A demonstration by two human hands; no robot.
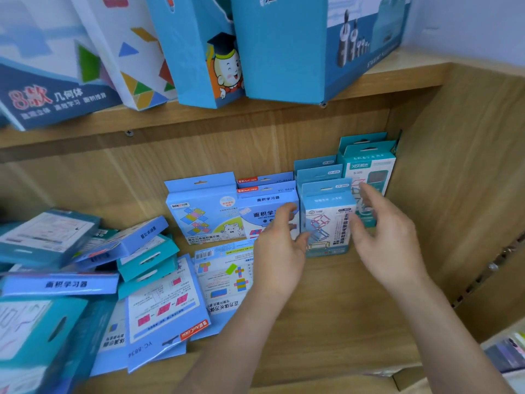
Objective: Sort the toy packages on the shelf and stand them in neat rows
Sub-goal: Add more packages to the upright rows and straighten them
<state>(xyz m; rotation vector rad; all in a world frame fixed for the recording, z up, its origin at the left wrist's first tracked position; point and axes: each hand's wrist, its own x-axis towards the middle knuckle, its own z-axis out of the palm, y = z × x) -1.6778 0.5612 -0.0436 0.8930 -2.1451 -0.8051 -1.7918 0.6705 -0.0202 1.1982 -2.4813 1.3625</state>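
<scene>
Lower shelf board (pixel 335 308), head view. Four rows stand upright against the back panel, reading from 9 to 3 o'clock: bear package (pixel 204 214), YC-8834 packages (pixel 268 199), CY-0131 packages (pixel 326 220), teal S-335 packages (pixel 369 163). The rows stand just beside one another, faces forward.

Left hand (pixel 279 245) is at 9 o'clock of the front CY-0131 box. Its fingers are loosely curled and hold nothing. The thumb is at the box's left edge; contact cannot be told.

Right hand (pixel 380 234) is at 3 o'clock of the same box, fingers spread wide, thumb by its right edge. Neither hand clasps it.

Unsorted heap (pixel 85 260) sits at 9 o'clock in frame, its packages tilted and overlapping. Flat packages (pixel 170 305) lie at 7 o'clock of the left hand. Large boxes (pixel 278 46) stand on the upper shelf (pixel 397 72) at 12 o'clock.
</scene>
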